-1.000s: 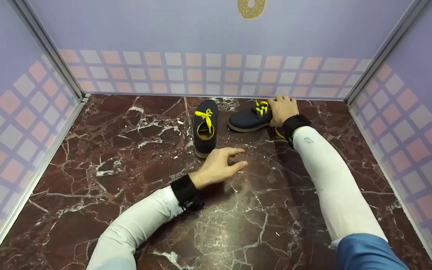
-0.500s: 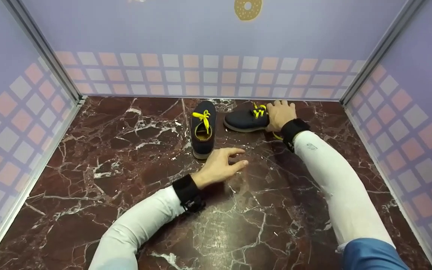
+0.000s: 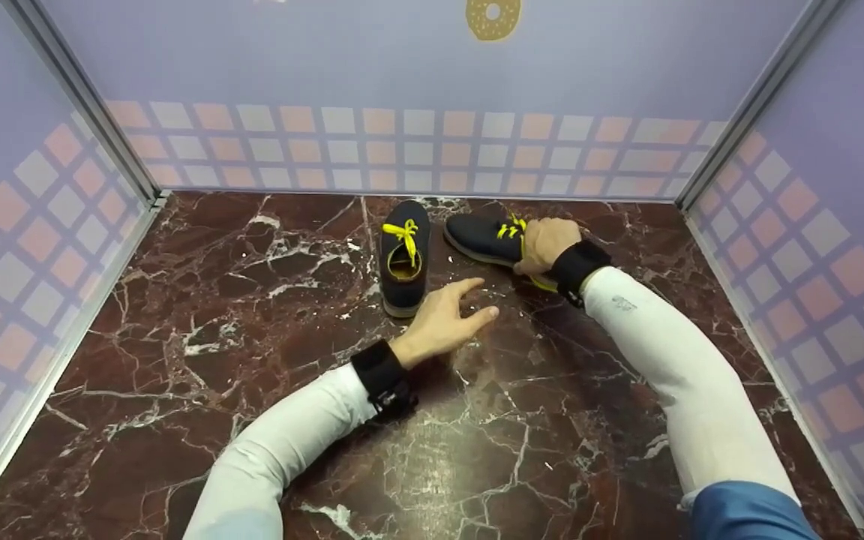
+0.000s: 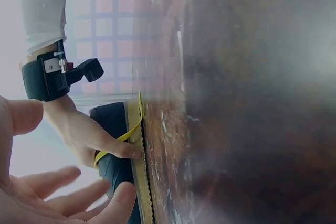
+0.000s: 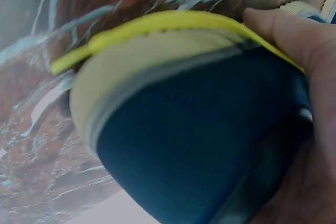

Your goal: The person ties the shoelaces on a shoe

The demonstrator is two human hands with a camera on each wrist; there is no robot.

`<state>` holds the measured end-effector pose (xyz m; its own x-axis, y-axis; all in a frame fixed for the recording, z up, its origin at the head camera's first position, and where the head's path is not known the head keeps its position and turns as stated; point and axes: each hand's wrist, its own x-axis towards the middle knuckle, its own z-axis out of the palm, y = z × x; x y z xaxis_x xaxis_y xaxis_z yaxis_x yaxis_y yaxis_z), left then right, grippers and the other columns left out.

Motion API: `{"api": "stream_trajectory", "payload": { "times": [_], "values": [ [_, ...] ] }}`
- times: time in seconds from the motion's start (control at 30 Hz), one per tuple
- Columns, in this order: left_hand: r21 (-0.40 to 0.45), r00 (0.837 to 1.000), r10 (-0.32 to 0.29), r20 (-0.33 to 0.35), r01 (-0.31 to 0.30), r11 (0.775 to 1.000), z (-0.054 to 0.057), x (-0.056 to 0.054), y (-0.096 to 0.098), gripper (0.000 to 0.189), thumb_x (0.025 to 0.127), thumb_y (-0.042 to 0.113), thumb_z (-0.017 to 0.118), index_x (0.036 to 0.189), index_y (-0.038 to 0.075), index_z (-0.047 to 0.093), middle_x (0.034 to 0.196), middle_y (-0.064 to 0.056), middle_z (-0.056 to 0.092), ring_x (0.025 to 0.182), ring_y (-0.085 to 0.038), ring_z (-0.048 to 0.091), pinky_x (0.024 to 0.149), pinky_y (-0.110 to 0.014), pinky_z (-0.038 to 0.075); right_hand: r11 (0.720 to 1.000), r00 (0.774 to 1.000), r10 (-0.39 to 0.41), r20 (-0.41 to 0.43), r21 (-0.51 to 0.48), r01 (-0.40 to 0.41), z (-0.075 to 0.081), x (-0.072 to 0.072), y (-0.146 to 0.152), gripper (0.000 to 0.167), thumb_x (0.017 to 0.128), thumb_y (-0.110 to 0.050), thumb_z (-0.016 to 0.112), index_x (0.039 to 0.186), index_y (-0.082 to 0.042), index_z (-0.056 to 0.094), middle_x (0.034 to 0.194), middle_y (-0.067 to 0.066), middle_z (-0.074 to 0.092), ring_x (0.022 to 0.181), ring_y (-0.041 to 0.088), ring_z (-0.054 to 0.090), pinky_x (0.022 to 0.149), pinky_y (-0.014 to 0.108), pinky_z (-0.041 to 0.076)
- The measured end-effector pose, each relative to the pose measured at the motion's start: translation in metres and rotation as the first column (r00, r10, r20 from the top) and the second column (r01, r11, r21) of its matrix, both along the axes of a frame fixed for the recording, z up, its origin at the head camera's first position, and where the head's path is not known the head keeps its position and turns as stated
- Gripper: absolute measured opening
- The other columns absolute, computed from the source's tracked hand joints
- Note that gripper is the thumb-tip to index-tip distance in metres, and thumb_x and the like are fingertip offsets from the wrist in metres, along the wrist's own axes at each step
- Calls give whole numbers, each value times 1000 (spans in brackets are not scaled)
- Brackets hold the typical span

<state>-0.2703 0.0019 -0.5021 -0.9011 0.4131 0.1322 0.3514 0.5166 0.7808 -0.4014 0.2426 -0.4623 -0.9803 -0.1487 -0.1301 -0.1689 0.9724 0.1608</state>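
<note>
Two dark navy lace-up shoes with yellow laces are on the marbled floor. The left shoe (image 3: 404,294) has its toe toward the back wall and its lace tied in a bow. Beside its heel is my left hand (image 3: 441,321), fingers extended and thumb apart, holding nothing. My right hand (image 3: 550,244) grips the right shoe (image 3: 481,237) around its ankle opening, covering much of the rear part. That shoe lies aslant, toe to the far left. A loose yellow lace end (image 5: 173,22) runs along its pale sole in the right wrist view, with my thumb (image 5: 278,30) close to it.
A lilac back wall (image 3: 289,67) with pink and white squares rises right behind the shoes. Side walls (image 3: 837,247) stand at left and right. Small white flecks lie on the reddish-brown marbled floor (image 3: 199,405).
My right hand has turned the right shoe, bringing its heel end nearer to me, and has moved slightly left and toward me. My left hand has risen a little, its fingers spread wider.
</note>
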Motion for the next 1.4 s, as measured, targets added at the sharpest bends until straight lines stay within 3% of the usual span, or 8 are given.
{"api": "stream_trajectory", "payload": {
  "times": [0.1,0.33,0.57,0.73,0.93,1.0,1.23,1.4],
  "values": [
    [5,1000,13,-3,-13,1000,-3,-4,5,79,103,44,74,166,3,50,171,-21,55,159,-40,54,135,-53,42,1000,1000,20,21,13,-20,2,6,-4,73,85,-66,86,114,2,80,119,25,83,113,46,80,95,62,67],
    [-6,998,55,-14,-55,998,-47,-36,22,95,101,58,72,172,5,40,178,-21,44,166,-40,44,139,-58,34,1000,997,5,76,-2,-5,10,21,-16,89,88,-81,74,117,3,80,127,28,80,116,48,78,98,60,65],
    [45,996,73,55,-75,996,-48,-43,28,101,101,56,71,176,3,30,183,-19,37,171,-38,37,142,-53,29,994,992,-30,122,-103,42,16,30,-24,108,85,-98,59,128,0,75,129,27,78,119,46,76,101,60,63],
    [39,993,99,69,-102,994,-49,-51,32,106,102,58,69,178,1,22,181,-24,38,168,-40,41,138,-51,36,979,985,-6,171,-199,40,17,35,-27,104,91,-95,51,127,-1,75,136,27,76,121,47,75,100,62,63],
    [155,992,85,90,-98,983,-14,-35,29,98,101,42,72,174,-5,27,175,-30,43,164,-45,45,137,-53,39,907,981,83,174,-420,-2,11,45,-24,92,105,-80,47,116,6,77,117,31,79,98,42,77,88,54,61],
    [172,993,95,71,-106,979,-12,-32,29,90,100,37,72,171,-2,35,170,-28,50,160,-43,51,134,-52,42,879,980,104,169,-477,-11,8,49,-23,90,108,-76,46,117,8,76,113,31,80,90,38,74,83,50,59],
    [130,989,140,40,-144,981,-37,-45,26,86,95,46,75,168,12,45,161,-14,63,148,-30,64,125,-47,51,811,977,139,161,-585,-19,3,61,-17,75,114,-66,42,92,-2,76,90,24,80,69,32,75,69,33,55],
    [83,987,158,39,-160,984,-40,-45,20,88,91,45,80,165,11,47,156,-16,68,143,-33,67,121,-48,54,740,954,168,250,-671,46,2,68,-15,77,116,-65,39,91,-3,76,85,27,82,72,40,84,66,40,66]
  ]
}}
